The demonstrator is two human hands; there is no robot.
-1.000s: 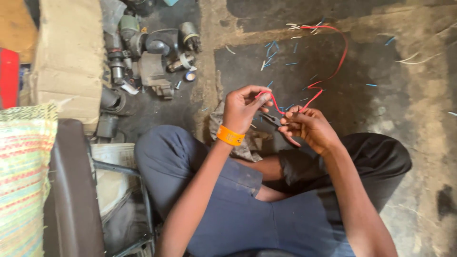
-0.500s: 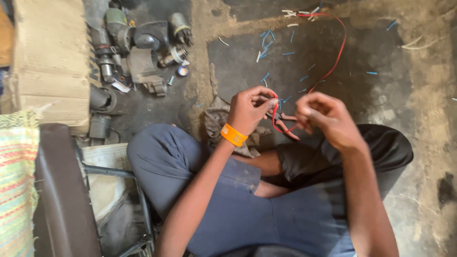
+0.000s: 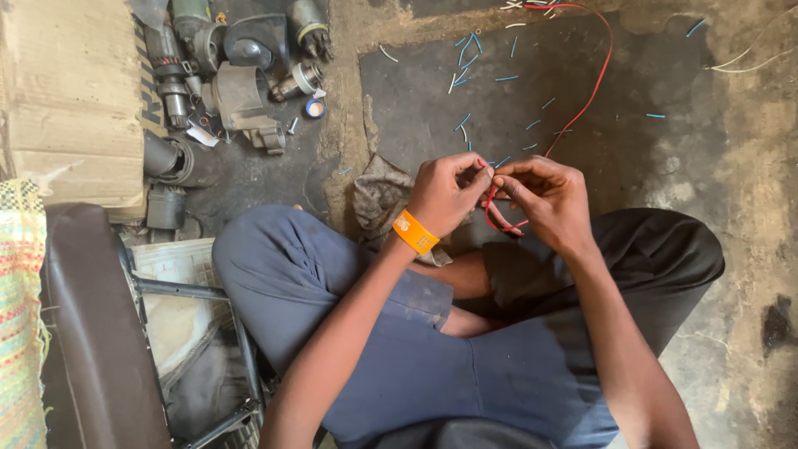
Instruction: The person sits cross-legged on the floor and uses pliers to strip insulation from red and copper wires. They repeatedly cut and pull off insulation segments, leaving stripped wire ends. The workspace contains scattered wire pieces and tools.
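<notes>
While the red wire (image 3: 582, 104) is pinched between the fingertips of the left hand (image 3: 445, 195) and right hand (image 3: 544, 199), twisting seems underway; a firm, steady grip is needed next.

A red wire (image 3: 582, 108) crosses the dark grey floor (image 3: 648, 166), strewn with light blue bits (image 3: 465, 50). The wristband (image 3: 415, 231) is orange, the trousers (image 3: 399, 349) blue, and the woven sack (image 3: 18, 333) striped pink, green and yellow.
</notes>
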